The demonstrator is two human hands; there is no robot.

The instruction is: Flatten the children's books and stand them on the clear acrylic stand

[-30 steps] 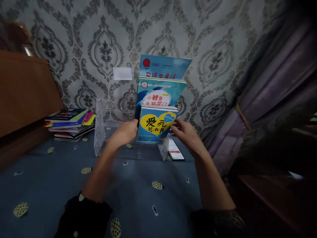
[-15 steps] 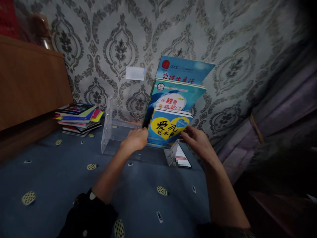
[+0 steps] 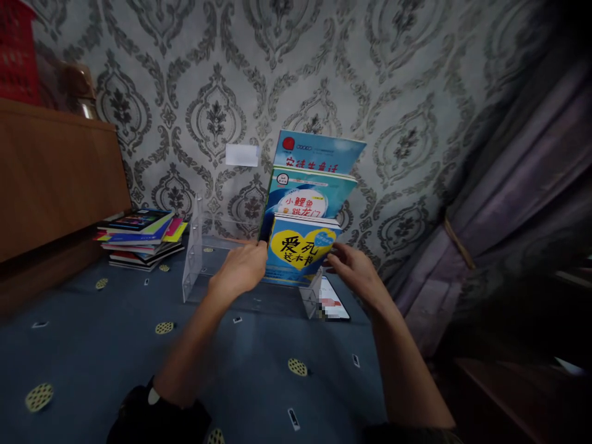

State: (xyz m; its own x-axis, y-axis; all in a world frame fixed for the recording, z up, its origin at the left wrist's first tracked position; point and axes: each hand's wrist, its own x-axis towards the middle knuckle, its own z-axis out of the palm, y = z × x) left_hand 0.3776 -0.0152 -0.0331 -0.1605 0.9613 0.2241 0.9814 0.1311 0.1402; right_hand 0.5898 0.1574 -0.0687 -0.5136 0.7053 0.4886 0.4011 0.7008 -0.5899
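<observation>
A small blue book with a yellow heart [image 3: 296, 250] stands at the front of a clear stepped rack [image 3: 192, 262], tilted slightly back. My left hand [image 3: 240, 268] is closed on its left edge, with the fingertips hidden. At its right edge, my right hand [image 3: 354, 271] curls its fingers round the side and grips it. Further copies or thin books show just behind its top edge. On the step behind stands a teal picture book [image 3: 319, 191], and at the back a taller light-blue book [image 3: 319, 151] leans toward the wall.
Left of the rack lies an uneven stack of books [image 3: 141, 237], beside a wooden cabinet [image 3: 60, 172]. A phone [image 3: 333, 299] rests by the rack's right end. A tied curtain [image 3: 444, 246] hangs on the right. Blue patterned cloth [image 3: 222, 376] covers the table.
The view has shifted, so the rack and books appear lower and further left. Both hands stay at the sides of the small blue book, which keeps its place on the rack.
</observation>
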